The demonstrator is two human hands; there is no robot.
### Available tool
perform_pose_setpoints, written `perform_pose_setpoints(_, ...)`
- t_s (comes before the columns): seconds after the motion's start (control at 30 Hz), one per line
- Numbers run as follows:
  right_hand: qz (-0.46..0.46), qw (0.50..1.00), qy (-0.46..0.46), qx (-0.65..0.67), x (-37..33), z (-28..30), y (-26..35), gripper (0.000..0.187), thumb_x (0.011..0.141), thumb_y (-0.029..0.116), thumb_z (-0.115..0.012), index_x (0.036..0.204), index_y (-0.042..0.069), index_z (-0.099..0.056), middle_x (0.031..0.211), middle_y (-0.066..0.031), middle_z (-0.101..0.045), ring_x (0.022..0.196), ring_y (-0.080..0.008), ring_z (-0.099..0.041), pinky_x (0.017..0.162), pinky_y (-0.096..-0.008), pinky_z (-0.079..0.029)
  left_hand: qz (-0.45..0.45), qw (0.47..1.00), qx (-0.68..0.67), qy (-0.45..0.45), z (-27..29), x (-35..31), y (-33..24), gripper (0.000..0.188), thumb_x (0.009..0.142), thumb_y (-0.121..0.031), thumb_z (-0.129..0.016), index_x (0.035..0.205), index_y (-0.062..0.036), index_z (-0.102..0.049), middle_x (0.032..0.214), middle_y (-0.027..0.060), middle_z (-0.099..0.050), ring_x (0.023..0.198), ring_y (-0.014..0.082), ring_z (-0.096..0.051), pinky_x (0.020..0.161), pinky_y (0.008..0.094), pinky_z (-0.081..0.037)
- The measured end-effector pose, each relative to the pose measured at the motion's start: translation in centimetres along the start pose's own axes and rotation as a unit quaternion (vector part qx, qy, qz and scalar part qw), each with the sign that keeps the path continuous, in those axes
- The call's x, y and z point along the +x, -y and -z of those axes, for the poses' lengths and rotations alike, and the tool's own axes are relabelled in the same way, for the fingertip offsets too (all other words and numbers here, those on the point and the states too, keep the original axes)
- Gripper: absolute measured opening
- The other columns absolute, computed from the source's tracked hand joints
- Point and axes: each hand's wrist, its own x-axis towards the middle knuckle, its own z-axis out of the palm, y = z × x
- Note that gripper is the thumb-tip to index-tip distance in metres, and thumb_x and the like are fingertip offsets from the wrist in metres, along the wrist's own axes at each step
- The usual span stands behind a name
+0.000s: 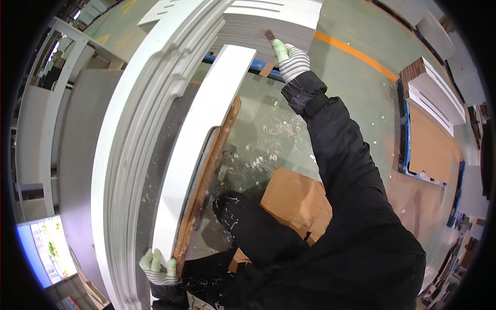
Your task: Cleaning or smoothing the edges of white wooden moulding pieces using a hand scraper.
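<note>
A long white panel with a stepped cut-out in its right edge lies lengthwise in front of me. Its near end is gripped by my gloved left hand, fingers on top and thumb at the edge. Farther out, my right hand, in a striped glove with pale green fingertips, is closed around a small dark brown piece whose kind I cannot make out. That hand is beyond the panel's far end, in front of a stack of white boards. Under the panel's right side runs a worn brown edge.
Several similar white panels are stacked along the left. A cardboard sheet lies by my leg, near white scraps on the green floor. At right, more boards stand on a blue pallet. An orange line crosses the floor.
</note>
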Motion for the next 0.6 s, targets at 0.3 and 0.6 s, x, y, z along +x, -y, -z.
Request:
perform_pose_setpoints(0.3, 0.107, 0.932, 0.345, 0.029, -11.5, -6.3, -0.2, 0.068, 0.094, 0.064, -0.041, 0.098, 0.003, -0.07, 0.084, -0.0176, -0.07, 0.08, -0.0293, -0.068, 0.075, -0.0405, -0.052, 0.023, 1.0, -0.007, -0.014, -0.6, -0.7, 0.3, 0.057, 0.083, -0.034, -0.074, 0.129, -0.0068, -0.056, 0.118, 0.0184, -0.051, 0.103, 0.0339, -0.052, 0.09, 0.0447, -0.044)
perform_pose_setpoints(0.6, 0.095, 0.976, 0.198, -0.008, -13.4, -2.5, 4.8, 0.06, 0.096, 0.056, -0.048, 0.084, 0.001, -0.069, 0.064, -0.013, -0.063, 0.052, -0.0245, -0.055, 0.058, -0.0433, -0.047, 0.033, 0.999, -0.017, -0.007, -0.2, -0.1, -0.3, 0.059, 0.081, -0.032, -0.075, 0.131, -0.0086, -0.054, 0.12, 0.0177, -0.052, 0.105, 0.0342, -0.051, 0.09, 0.0445, -0.043)
